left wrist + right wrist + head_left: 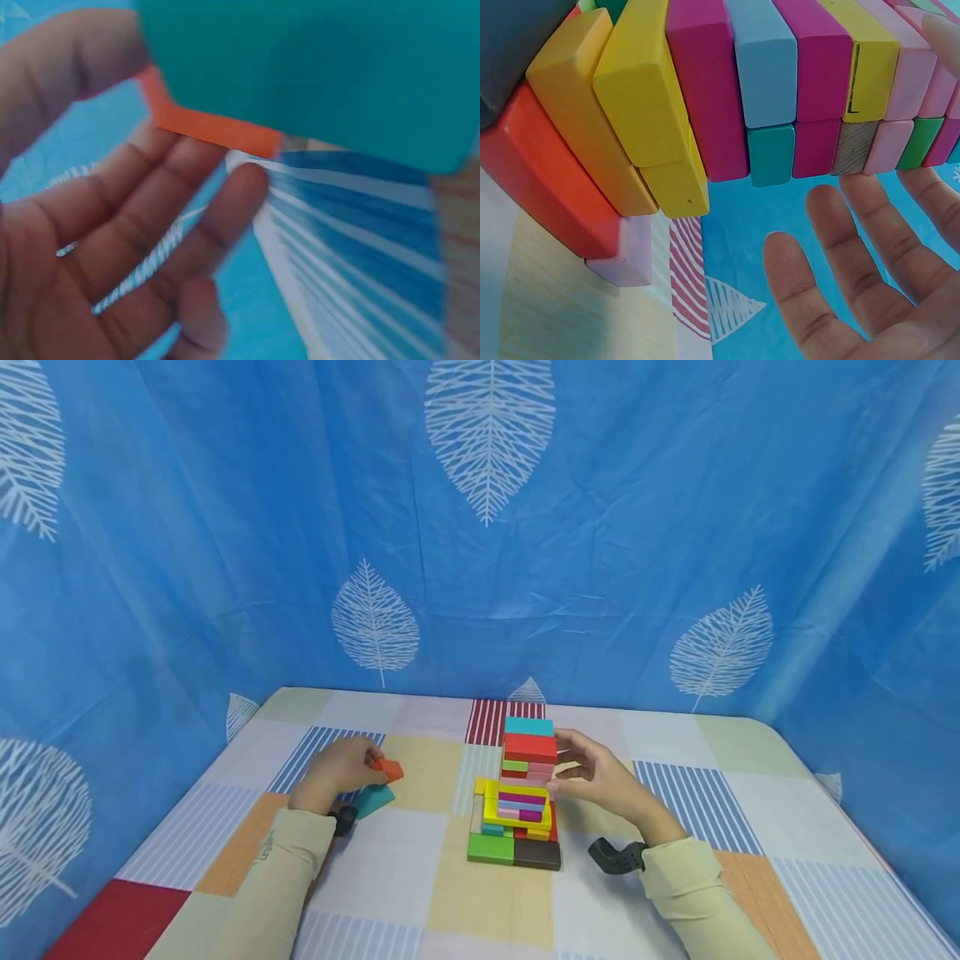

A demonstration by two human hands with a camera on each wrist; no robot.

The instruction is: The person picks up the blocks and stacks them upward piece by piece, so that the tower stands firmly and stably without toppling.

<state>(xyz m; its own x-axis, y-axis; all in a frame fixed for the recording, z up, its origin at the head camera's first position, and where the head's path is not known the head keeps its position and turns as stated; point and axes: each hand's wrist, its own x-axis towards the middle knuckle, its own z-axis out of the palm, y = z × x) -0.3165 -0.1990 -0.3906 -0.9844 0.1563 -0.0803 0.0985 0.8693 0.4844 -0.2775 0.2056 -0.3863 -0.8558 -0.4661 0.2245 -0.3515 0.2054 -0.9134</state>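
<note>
My left hand pinches an orange block between thumb and fingers, raised at the left side of the table. A teal block overlaps the orange one in the left wrist view, close to the camera; whether the fingers also hold it, I cannot tell. A tall tower of coloured blocks stands near the table's middle, teal and red at its top. Beside it, my right hand has its thumb at the near face and loosely extended fingers along the far side, some fingertips right at the blocks.
Green and dark brown blocks lie at the tower's foot. A patchwork cloth covers the table, and a blue leaf-patterned curtain hangs behind and at both sides. A black band is on the right wrist.
</note>
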